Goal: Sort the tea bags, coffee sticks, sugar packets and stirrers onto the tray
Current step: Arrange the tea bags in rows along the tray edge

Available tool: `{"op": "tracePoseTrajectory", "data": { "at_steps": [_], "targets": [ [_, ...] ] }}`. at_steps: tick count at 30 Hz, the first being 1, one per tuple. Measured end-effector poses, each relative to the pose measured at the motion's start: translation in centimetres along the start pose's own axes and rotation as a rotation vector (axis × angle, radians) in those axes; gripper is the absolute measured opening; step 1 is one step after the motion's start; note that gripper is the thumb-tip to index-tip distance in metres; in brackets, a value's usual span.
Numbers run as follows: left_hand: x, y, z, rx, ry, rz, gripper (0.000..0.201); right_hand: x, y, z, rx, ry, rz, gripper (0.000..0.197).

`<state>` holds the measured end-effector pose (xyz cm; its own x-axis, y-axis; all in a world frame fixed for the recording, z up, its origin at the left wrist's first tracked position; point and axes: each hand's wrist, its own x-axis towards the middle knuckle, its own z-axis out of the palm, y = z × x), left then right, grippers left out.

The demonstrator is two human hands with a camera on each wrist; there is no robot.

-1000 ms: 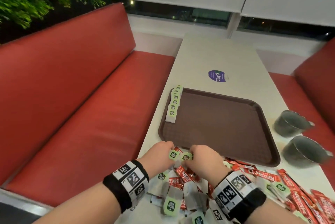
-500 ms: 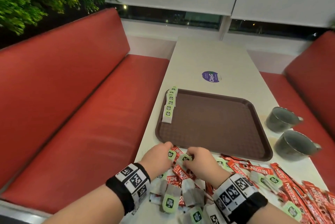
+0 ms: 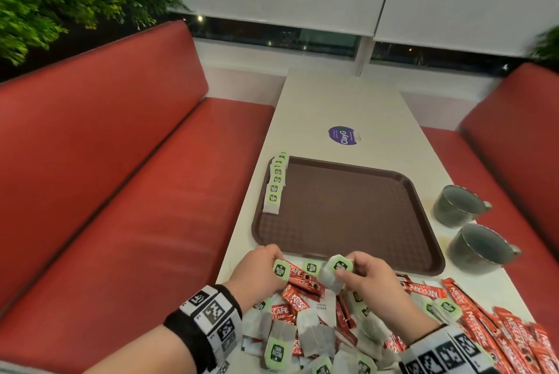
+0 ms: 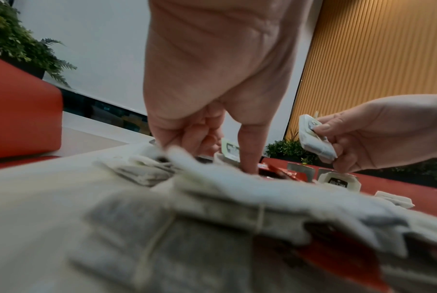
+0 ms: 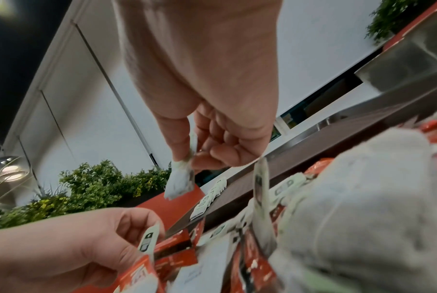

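A brown tray (image 3: 348,216) lies on the white table, with a row of green-tagged tea bags (image 3: 276,183) along its left rim. In front of its near edge is a mixed pile (image 3: 305,322) of tea bags, red coffee sticks and white sugar packets. My left hand (image 3: 272,264) pinches a green-tagged tea bag (image 3: 279,270) at the pile's far left; its tag (image 5: 148,239) shows in the right wrist view. My right hand (image 3: 348,269) holds another tea bag (image 3: 334,272) lifted just above the pile, pinched between thumb and fingers (image 5: 181,182).
Two grey metal mugs (image 3: 459,205) (image 3: 481,248) stand on the table right of the tray. More red coffee sticks (image 3: 490,322) fan out at the near right. A purple sticker (image 3: 343,135) lies beyond the tray. Red benches (image 3: 136,192) flank the table.
My hands have drawn slightly apart. The right hand has lifted its tea bag clear of the pile, while the left hand keeps its tea bag at the pile's edge.
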<state>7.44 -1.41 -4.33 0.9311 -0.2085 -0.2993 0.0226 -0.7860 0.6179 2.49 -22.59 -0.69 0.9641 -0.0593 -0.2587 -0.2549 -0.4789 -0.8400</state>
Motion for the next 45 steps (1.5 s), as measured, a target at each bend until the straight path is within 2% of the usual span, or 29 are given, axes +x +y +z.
{"op": "tracePoseTrajectory", "data": {
  "at_steps": [8, 13, 20, 26, 30, 35, 39, 41, 43, 45],
  "targets": [
    [-0.5, -0.9, -0.2, -0.239, -0.009, 0.023, 0.024, 1.2, -1.5, -1.1, 0.141, 0.025, -0.022, 0.011],
    [-0.4, -1.4, -0.5, -0.293, -0.034, 0.012, 0.024, 5.5, -2.7, 0.9, 0.219, -0.033, 0.017, 0.014],
    [-0.3, -1.2, -2.6, -0.277, 0.004, 0.063, 0.008, 13.7, -5.1, 5.7, 0.161, -0.056, 0.060, 0.017],
    [0.3, -1.4, -5.2, -0.383, 0.144, 0.050, 0.015, 17.8, -5.6, 8.4, -0.028, -0.116, 0.159, 0.025],
    [0.9, -2.0, -6.2, -0.436, 0.223, 0.008, 0.016, 19.5, -6.0, 9.4, -0.145, -0.132, 0.181, 0.024],
    [2.0, -2.6, -6.2, -0.439, 0.249, -0.051, 0.013, 20.7, -5.9, 9.8, -0.320, -0.113, 0.153, 0.023],
    [2.8, -2.8, -6.2, -0.445, 0.266, -0.083, 0.011, 20.1, -6.3, 9.0, -0.193, -0.077, 0.184, 0.019],
    [3.2, -2.7, -6.3, -0.431, 0.279, -0.088, 0.011, 19.2, -7.1, 7.9, -0.187, -0.029, 0.094, 0.015],
    [3.6, -2.6, -6.5, -0.422, 0.300, -0.077, 0.010, 17.9, -7.9, 6.8, -0.153, -0.106, -0.020, 0.016],
    [4.1, -2.3, -6.6, -0.425, 0.318, -0.055, 0.010, 15.7, -8.3, 6.3, -0.038, -0.336, -0.076, 0.014]
  ]
}}
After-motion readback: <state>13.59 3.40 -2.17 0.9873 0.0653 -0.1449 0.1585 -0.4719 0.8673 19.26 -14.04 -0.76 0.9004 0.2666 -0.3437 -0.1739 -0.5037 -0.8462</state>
